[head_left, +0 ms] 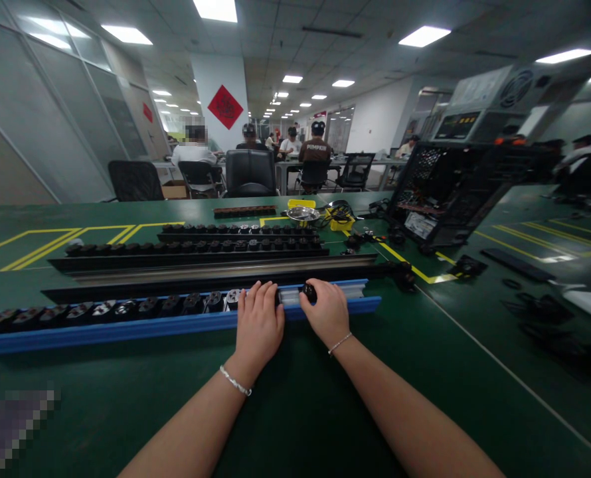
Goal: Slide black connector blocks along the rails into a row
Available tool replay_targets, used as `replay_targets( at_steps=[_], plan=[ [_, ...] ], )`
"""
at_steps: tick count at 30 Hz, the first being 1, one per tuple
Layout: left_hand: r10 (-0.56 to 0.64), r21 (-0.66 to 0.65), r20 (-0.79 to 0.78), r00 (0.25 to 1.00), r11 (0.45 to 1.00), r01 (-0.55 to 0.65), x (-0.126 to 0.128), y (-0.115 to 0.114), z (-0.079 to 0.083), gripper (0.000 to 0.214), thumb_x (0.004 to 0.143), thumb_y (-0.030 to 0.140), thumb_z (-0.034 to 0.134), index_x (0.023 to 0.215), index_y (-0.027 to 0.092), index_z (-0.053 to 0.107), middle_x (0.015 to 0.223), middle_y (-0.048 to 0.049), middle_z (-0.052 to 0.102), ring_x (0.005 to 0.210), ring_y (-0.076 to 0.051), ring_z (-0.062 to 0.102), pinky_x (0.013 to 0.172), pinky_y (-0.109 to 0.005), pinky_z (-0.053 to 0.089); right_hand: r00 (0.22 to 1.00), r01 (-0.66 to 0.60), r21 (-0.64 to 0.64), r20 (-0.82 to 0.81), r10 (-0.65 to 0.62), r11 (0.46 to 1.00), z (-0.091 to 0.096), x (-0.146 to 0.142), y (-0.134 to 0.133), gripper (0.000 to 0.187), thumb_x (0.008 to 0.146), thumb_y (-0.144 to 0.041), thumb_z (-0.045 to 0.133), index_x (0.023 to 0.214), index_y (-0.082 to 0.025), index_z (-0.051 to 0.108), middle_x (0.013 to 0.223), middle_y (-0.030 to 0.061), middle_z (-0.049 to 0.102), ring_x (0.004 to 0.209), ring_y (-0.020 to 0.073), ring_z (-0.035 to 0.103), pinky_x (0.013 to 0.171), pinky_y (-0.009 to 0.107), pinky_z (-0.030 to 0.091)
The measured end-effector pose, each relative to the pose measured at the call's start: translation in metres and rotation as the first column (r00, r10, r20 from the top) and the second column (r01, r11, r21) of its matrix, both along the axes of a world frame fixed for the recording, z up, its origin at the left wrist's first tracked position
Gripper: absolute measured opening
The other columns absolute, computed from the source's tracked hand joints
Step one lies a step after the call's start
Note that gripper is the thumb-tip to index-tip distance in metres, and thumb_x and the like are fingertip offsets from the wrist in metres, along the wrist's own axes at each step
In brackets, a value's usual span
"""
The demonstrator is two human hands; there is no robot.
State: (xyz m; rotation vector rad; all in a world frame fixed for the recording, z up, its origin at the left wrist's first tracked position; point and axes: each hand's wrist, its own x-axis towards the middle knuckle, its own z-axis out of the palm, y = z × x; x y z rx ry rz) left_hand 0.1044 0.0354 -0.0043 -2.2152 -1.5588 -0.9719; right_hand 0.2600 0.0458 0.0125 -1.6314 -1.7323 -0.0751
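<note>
A long blue rail (126, 326) lies across the green table in front of me, with a row of several small black and silver parts (126, 307) seated along its left stretch. My left hand (259, 323) rests on the rail at the end of that row, fingers laid over it and slightly curled. Just to its right, my right hand (327, 311) is closed around a small black part (309, 291) sitting on the rail's grey channel (345, 289). Both wrists wear thin bracelets.
Behind the blue rail lie more black rails (190, 255) loaded with similar parts. A metal dish (303, 214) and yellow tray (300, 204) sit farther back, an open black computer case (445, 192) at right. People sit at desks in the distance.
</note>
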Motion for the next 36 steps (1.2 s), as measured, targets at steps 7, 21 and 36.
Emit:
replay_targets(
  at_steps=[7,21,36],
  plan=[
    [-0.011,0.016,0.003,1.0,1.0,0.011,0.0,0.001,-0.002,0.038,0.09,0.023,0.045,0.124,0.011,0.053,0.126,-0.0141,0.06,0.126,-0.031,0.045,0.11,-0.052,0.028,1.0,0.008,0.0,0.003,-0.008,1.0,-0.001,0.002,0.0,0.022,0.081,-0.027,0.052,0.098,-0.018,0.064,0.099,0.0077,0.069,0.098,0.0221,0.058,0.092,0.036,0.035],
    [-0.013,0.034,0.016,1.0,0.999,0.012,-0.001,0.002,-0.002,0.038,0.09,0.022,0.045,0.126,0.011,0.05,0.128,-0.0147,0.058,0.129,-0.031,0.043,0.11,-0.053,0.029,0.999,0.048,0.005,0.003,-0.048,0.999,-0.001,0.012,0.001,0.022,0.08,-0.025,0.053,0.097,-0.018,0.065,0.098,0.0081,0.069,0.096,0.0223,0.059,0.091,0.037,0.037],
    [-0.394,-0.112,-0.099,0.914,0.917,0.383,0.012,-0.014,-0.002,0.046,0.083,0.014,0.046,0.13,0.012,0.048,0.135,-0.0136,0.053,0.128,-0.027,0.044,0.108,-0.046,0.039,0.995,0.101,-0.014,0.009,-0.101,0.995,0.0,0.023,0.002,0.025,0.079,-0.022,0.051,0.099,-0.016,0.065,0.095,0.0086,0.069,0.092,0.0229,0.059,0.086,0.034,0.041]
  ],
)
